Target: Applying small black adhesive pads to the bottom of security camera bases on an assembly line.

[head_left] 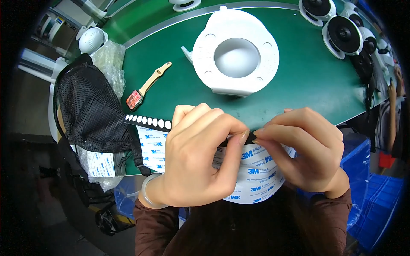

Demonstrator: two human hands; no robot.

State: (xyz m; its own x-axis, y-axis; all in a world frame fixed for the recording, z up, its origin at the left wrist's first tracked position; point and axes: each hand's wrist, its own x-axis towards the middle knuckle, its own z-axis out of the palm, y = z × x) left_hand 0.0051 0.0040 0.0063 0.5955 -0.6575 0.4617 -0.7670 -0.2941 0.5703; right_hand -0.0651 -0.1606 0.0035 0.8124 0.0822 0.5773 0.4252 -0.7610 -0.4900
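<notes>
My left hand (198, 158), with a pale bangle at its wrist, pinches the upper edge of a white adhesive-backed sheet (265, 194) with blue print. A black strip (247, 138) runs along that edge. My right hand (305, 147) pinches the same black strip just beside the left fingertips. The sheet curves down toward me below both hands. Left of my left hand sticks out a black strip with a row of white ovals (147, 121), above another part of printed sheet (153, 147). The left hand covers how these parts join.
Ahead on the green table (311, 81) lies a white rounded housing (205, 55) with a round opening. A smartwatch (135, 100) and a black mesh bag (87, 106) are left, beside bubble wrap (109, 64). Several black-and-white round devices (341, 35) stand far right. Blue crates (378, 205) sit lower right.
</notes>
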